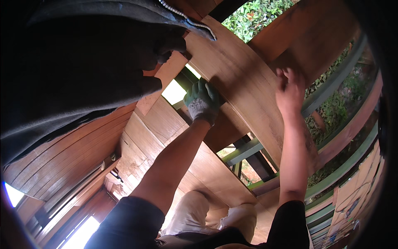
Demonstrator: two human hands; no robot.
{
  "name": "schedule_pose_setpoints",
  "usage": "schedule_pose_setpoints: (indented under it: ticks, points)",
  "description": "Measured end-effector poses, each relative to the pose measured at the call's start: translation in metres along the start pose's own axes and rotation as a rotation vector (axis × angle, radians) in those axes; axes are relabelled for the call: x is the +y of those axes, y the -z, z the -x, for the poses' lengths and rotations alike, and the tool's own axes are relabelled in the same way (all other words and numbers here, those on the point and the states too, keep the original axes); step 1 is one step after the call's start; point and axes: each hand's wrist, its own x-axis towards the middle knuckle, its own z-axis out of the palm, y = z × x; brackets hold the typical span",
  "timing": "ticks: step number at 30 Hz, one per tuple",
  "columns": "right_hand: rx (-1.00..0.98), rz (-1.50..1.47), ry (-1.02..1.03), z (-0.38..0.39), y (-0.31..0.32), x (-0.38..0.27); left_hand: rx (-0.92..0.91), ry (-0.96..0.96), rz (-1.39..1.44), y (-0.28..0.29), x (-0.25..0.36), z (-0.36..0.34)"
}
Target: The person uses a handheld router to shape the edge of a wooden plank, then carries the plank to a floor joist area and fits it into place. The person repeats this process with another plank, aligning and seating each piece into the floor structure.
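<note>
A long, wide wooden board [236,79] lies slantwise across the open floor framing in front of me. My left hand [201,99], in a green and grey glove, is closed at the board's left edge, its fingertips partly hidden against the wood. Bare and a little blurred, my right hand [290,89] is over the board's right edge. Its fingers are loosely bent and apart, with nothing seen between them; contact with the board is unclear.
A person in a dark jacket [83,62] leans in at the upper left, a dark hand near the board's end. Green beams [244,151] cross gaps showing ground and plants [257,18]. Laid floorboards [215,166] run under my knees; a plank wall [74,137] stands left.
</note>
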Motion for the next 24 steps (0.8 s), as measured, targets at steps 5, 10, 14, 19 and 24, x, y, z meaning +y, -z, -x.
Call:
schedule_pose_setpoints:
  ticks: [5, 10, 14, 19, 24]
  points:
    - [-0.397, -1.163, -0.517, -0.131, -0.102, -0.066, -0.055, -0.043, -0.026, -0.002, -0.003, 0.0]
    - [-1.05, -1.402, -0.546, -0.195, -0.167, -0.077, -0.106, -0.002, 0.043, 0.0, -0.005, -0.005]
    - [-1.032, -1.324, -0.405, -0.203, -0.199, -0.083, -0.13, -0.059, 0.038, 0.008, -0.002, -0.002]
    - [-1.142, -1.231, -0.371, -0.208, -0.211, -0.077, -0.039, -0.122, 0.158, 0.009, 0.003, 0.001]
    - [-1.202, -1.347, -0.45, -0.211, -0.2, -0.078, -0.202, 0.019, -0.019, 0.005, -0.003, -0.002]
